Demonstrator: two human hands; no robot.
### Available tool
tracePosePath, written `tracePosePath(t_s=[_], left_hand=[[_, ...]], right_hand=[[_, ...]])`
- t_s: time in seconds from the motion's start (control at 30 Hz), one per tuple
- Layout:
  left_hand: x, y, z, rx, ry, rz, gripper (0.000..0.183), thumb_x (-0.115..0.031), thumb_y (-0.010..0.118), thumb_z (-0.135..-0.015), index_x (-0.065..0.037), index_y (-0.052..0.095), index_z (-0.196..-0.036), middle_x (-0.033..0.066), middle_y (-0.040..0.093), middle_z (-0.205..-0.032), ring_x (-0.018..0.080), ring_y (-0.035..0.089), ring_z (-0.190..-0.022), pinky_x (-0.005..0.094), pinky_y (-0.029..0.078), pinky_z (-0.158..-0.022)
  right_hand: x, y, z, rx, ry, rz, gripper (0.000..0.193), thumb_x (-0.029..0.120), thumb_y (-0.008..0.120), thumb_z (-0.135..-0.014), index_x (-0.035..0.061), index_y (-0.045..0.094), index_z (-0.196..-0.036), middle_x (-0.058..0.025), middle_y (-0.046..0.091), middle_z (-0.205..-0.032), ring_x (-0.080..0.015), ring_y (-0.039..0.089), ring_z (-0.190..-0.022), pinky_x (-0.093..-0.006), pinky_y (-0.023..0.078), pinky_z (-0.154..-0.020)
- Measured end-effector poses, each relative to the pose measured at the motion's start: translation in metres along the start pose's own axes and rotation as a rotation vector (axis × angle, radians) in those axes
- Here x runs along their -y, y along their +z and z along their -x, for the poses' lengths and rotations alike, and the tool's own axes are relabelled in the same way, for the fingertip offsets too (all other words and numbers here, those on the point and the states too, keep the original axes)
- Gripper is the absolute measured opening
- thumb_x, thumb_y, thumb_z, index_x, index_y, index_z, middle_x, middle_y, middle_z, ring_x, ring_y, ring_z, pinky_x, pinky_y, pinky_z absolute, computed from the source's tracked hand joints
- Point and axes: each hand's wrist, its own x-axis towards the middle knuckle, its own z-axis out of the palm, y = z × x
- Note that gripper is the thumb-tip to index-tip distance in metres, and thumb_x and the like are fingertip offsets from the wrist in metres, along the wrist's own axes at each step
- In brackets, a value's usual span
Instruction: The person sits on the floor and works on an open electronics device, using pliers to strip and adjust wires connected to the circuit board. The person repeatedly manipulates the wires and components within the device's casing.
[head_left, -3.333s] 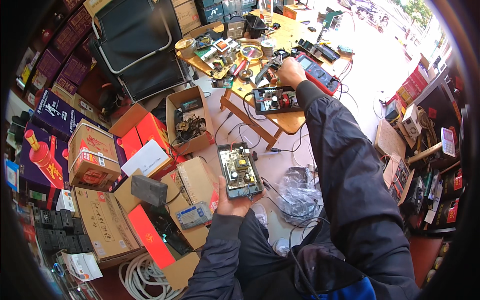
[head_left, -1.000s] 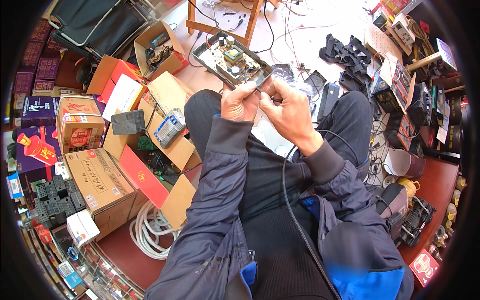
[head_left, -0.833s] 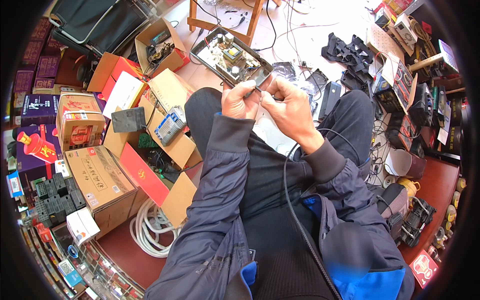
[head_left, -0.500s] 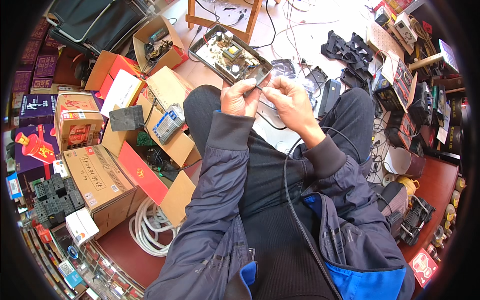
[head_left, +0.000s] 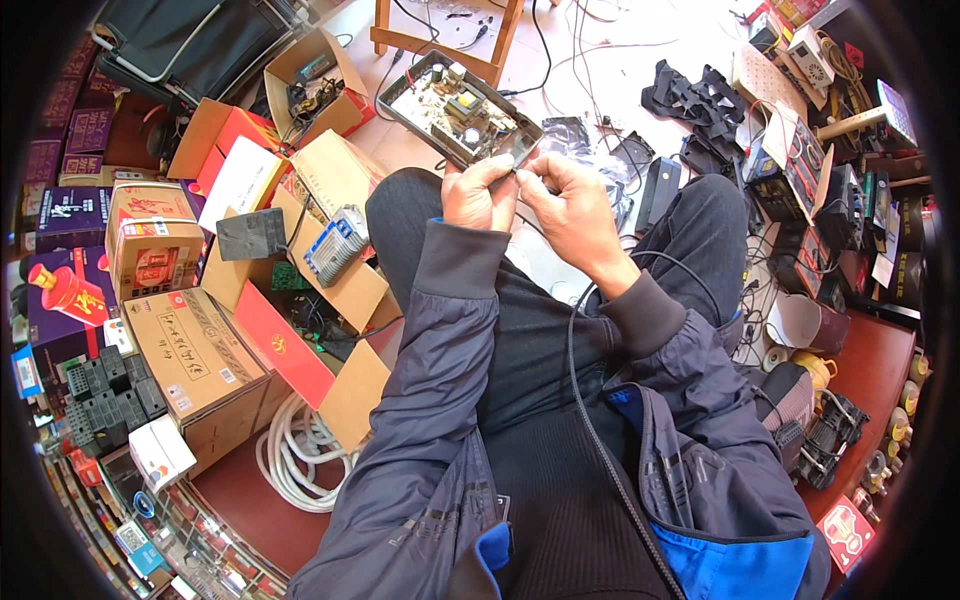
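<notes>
An open black housing (head_left: 398, 117) with a circuit board (head_left: 462, 108) inside lies tilted just beyond my hands. At its near corner my left hand (head_left: 478, 196) is closed, thumb against fingers, on a thin black cable. My right hand (head_left: 572, 212) pinches the same black cable (head_left: 533, 228) right beside the left fingertips. The cable drops from between the hands toward my lap. The exact spot where the fingertips meet is small and partly hidden by the thumbs. Whether the left fingers also touch the housing, I cannot tell.
Open cardboard boxes (head_left: 335, 165) holding electronic parts stand at my left, with a coiled white hose (head_left: 290, 465) below. A wooden stool (head_left: 440, 47) is ahead. Black plastic parts (head_left: 690, 100) and loose cables lie at right. A long black cord (head_left: 585, 420) crosses my lap.
My right hand has moved slightly left, closer to my left fingertips, and the length of cable showing between them has shortened. The housing stays almost where it was.
</notes>
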Motion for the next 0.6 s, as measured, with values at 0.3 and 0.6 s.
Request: tracePosePath(t_s=[0.3, 0.6], left_hand=[[0.002, -0.007, -0.003, -0.026, -0.006, 0.001, 0.050, 0.016, 0.055, -0.085, 0.002, 0.058, -0.132, 0.0149, 0.069, -0.118, 0.0287, 0.070, -0.108, 0.0419, 0.059, -0.099], [-0.001, -0.005, -0.001, -0.016, -0.042, 0.007, 0.049, 0.016, 0.054, -0.085, 0.003, 0.057, -0.132, 0.0160, 0.069, -0.119, 0.0312, 0.070, -0.109, 0.0443, 0.059, -0.100]], right_hand=[[-0.001, 0.011, 0.001, -0.092, -0.190, 0.189, 0.009, 0.006, 0.070, -0.093, -0.0013, 0.065, -0.091, -0.0052, 0.058, -0.067, -0.0068, 0.052, -0.061, -0.0278, 0.044, -0.056], [-0.004, 0.012, 0.001, -0.101, -0.137, 0.147, 0.013, 0.015, 0.071, -0.091, 0.0023, 0.068, -0.089, -0.0158, 0.070, -0.076, -0.0269, 0.070, -0.065, -0.0373, 0.054, -0.063]])
